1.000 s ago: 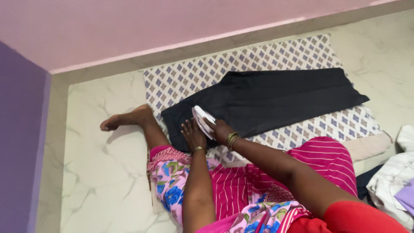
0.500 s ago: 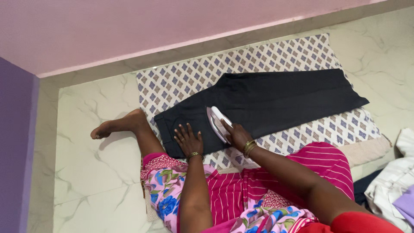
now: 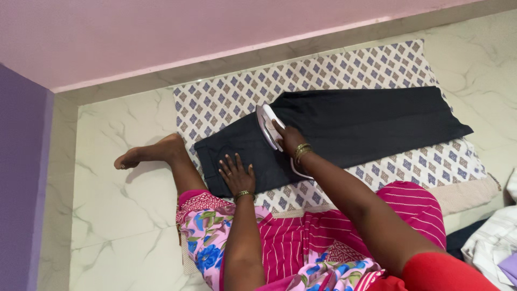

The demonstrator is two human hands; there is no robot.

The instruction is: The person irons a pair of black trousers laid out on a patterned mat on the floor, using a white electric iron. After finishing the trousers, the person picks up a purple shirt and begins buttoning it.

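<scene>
While left hand (image 3: 236,175) flattens trousers (image 3: 344,126), right hand (image 3: 290,139) gripping iron (image 3: 266,124)

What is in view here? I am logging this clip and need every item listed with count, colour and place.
iron: one, white, on the dark garment, held by the right hand
dark garment: one, black, spread flat on the patterned cloth
patterned cloth: one, white with blue and brown diamonds, on the floor by the wall
floor: white marble-look tiles
wall: pink ahead, purple at far left
folded laundry: a small pile, white and lilac, at the right edge
left hand: one, flat on the garment's near end, bangle at wrist
right hand: one, gripping the iron, bangles at wrist
bare foot: one, on the floor left of the cloth
</scene>
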